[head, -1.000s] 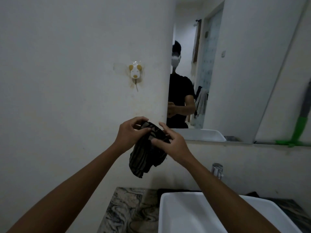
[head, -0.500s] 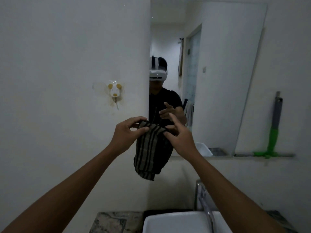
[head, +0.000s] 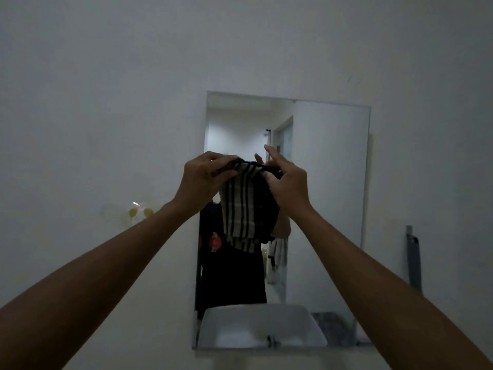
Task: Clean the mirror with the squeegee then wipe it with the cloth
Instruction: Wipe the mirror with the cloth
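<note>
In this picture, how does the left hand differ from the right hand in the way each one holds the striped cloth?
The left hand has all its fingers curled over the top edge of the cloth, while the right hand pinches that edge and keeps its index finger raised and straight. The left hand sits at the cloth's left corner, the right hand at its right corner. Both hold the cloth up in front of the mirror.

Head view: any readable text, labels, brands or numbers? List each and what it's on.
None readable.
Reflected dark shirt in the mirror: a red-and-white print, too blurred to tell if it holds letters.
Striped cloth, gripped by left hand and right hand: stripes only, no text.
</note>
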